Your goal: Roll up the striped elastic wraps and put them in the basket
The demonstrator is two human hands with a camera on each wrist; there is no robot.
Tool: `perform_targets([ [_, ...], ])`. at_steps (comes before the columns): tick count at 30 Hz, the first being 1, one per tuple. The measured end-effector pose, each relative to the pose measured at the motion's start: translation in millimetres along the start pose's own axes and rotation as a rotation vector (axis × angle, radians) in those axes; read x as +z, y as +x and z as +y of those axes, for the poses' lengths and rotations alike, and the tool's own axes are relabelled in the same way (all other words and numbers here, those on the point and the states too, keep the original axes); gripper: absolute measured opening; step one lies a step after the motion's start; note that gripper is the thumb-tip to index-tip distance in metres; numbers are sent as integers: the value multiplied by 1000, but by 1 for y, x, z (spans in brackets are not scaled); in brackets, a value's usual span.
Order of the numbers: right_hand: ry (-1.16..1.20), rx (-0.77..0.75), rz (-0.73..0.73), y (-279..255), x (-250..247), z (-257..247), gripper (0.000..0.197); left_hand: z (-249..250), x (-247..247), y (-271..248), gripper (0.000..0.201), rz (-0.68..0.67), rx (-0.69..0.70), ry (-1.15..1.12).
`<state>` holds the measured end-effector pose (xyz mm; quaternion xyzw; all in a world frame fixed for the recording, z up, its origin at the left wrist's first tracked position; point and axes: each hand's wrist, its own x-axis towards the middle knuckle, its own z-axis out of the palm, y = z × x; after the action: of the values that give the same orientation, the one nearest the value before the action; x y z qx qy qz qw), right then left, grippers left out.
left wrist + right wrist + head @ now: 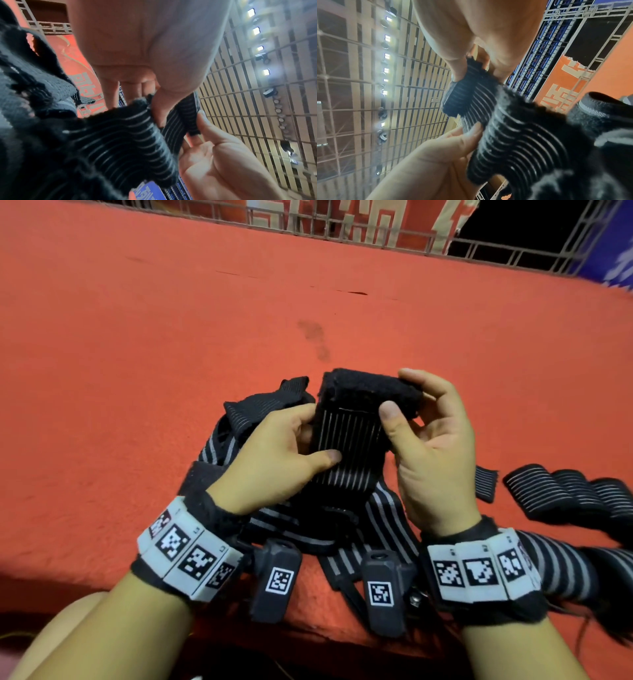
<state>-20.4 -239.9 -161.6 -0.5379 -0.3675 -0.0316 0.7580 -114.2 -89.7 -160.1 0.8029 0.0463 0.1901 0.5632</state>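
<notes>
- Large pale characters on the orange banner point(342, 220) beyond the red carpet point(137, 354) were cut off, unreadable.
- Both hands pinched one striped wrap point(346, 440) above the loose wrap pile point(342, 525): left hand point(274, 457) at its side, right hand point(435, 446) on its fuzzy end.
- Rolled wraps point(568, 494) lay right; no basket was in view.

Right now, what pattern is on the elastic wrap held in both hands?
Black elastic wrap with thin pale lengthwise stripes and a plain fuzzy black end; clearest in the head view.
</notes>
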Motion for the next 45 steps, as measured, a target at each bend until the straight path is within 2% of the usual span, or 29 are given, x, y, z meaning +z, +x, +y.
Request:
perform_targets([
  [5,-93,-8,-24,-2,-5,0,38,2,8,-2,45,123,1,-8],
  [10,-106,-23,-43,-1,-8,5,41,3,6,-2,48,67,-46,-164],
  [14,-149,-55,-60,-1,-8,9,42,12,2,-3,33,-17,-124,-370],
  [16,-165,-70,-99,-2,-9,10,44,11,2,-2,52,5,-150,-419],
  [18,-229,-91,-154,-2,-11,9,38,7,1,0,61,48,-127,-415],
  [20,-263,-88,-180,-2,-13,8,28,3,0,0,52,57,-135,-419],
  [22,-207,1,-143,-1,-13,6,22,1,-1,1,36,46,-117,-417],
  [23,-191,65,-122,0,-13,6,27,3,0,0,31,36,-91,-409],
  [25,-222,179,-106,2,-14,6,33,3,0,-1,30,43,-34,-348],
  [27,-242,254,-111,3,-15,7,23,2,0,-2,33,46,11,-280],
  [30,-253,211,-116,3,-18,5,18,4,-1,-3,34,20,-14,-211],
  [33,-240,156,-120,2,-17,3,26,9,0,-4,30,-2,-77,-203],
  [36,-234,100,-171,1,-15,5,34,8,2,-5,43,8,-107,-195],
  [38,-239,58,-222,-1,-15,7,37,6,0,-4,37,37,-100,-233],
  [41,-204,115,-255,-1,-15,6,32,4,-3,-3,22,66,-56,-236],
  [45,-235,241,-210,1,-14,6,38,5,-4,-5,27,44,9,-200],
])
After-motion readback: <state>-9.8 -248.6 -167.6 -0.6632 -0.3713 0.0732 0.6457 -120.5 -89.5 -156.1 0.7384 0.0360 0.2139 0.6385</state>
